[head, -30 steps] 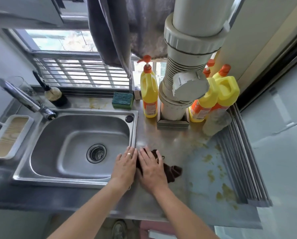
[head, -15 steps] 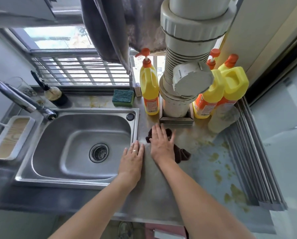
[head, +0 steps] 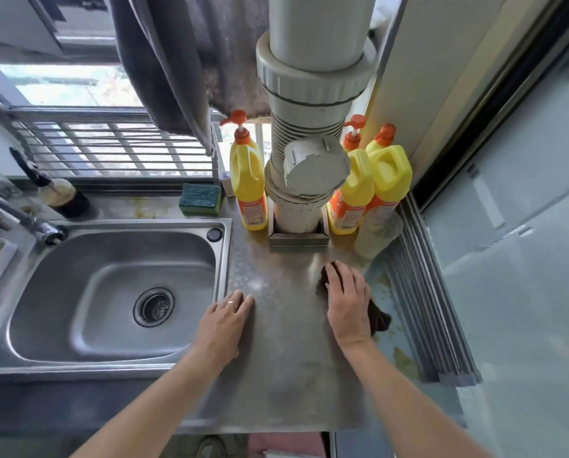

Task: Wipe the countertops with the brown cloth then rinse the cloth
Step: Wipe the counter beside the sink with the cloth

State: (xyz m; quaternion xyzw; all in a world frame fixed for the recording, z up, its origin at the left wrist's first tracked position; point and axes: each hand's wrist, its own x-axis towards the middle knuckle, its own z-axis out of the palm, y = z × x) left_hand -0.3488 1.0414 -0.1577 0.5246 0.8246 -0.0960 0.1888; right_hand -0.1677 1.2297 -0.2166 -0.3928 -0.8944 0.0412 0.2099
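Note:
The brown cloth [head: 379, 317] lies on the steel countertop [head: 286, 365], right of the sink [head: 111, 292]. My right hand [head: 347, 300] presses flat on the cloth with straight fingers, so only its edges show. My left hand [head: 225, 320], wearing a ring, rests flat on the counter beside the sink's right rim, apart from the cloth. Yellowish stains [head: 405, 360] mark the counter to the right of the cloth.
Yellow detergent bottles [head: 248, 183] [head: 372, 190] flank a thick grey pipe [head: 304, 160] at the back. A green sponge [head: 200, 199] and a brush [head: 56, 193] sit behind the sink. The tap [head: 22, 223] reaches in from the left. A rolled rack [head: 432, 309] lines the right edge.
My right hand has slid the cloth from beside the sink rim toward the back, then rightward. My left hand stays flat near the sink.

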